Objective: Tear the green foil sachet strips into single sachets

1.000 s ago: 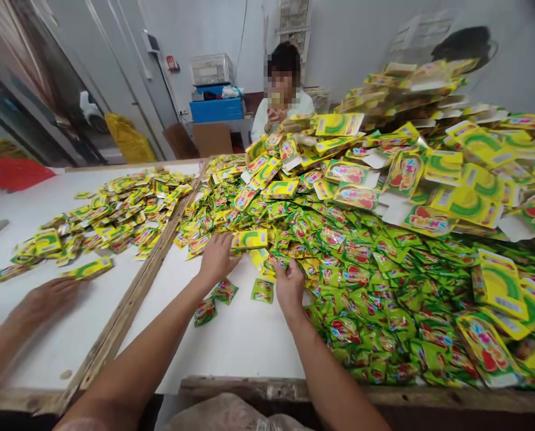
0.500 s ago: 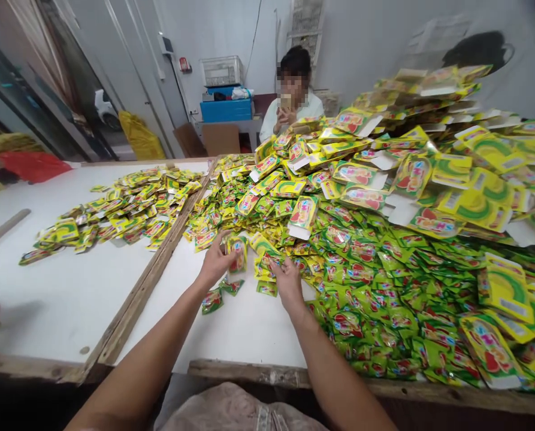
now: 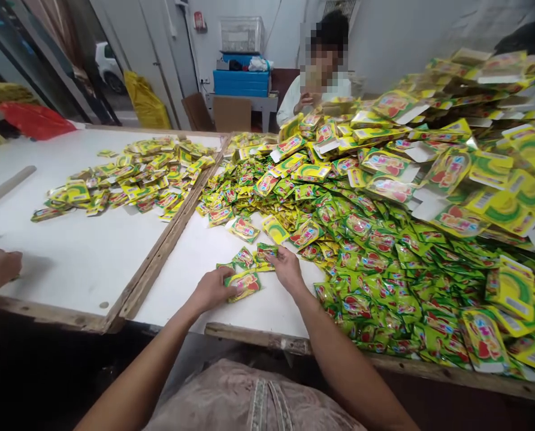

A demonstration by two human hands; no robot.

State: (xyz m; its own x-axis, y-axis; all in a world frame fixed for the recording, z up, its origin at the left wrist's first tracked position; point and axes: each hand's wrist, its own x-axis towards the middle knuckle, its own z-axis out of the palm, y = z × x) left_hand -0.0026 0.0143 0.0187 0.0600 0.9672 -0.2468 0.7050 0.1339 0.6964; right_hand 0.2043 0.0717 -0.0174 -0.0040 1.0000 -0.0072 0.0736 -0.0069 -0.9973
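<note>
Near the front of the white table my left hand grips a small yellow printed carton between thumb and fingers, its printed face up. My right hand pinches a small green packet just beyond it. A loose green packet lies between the two hands. Behind them several yellow cartons lie on the table, one carton with its green-curved side up. A large heap of green packets spreads right beside my right forearm.
Opened yellow cartons are piled high at the right. Left of a wooden divider strip lies another carton heap. Another person's hand is at the left edge. Across the table sits a person.
My left hand has brought its carton nearer and laid it more level. My right hand now holds a green packet beside it. The camera view has shifted. The other person's hand at left shows more.
</note>
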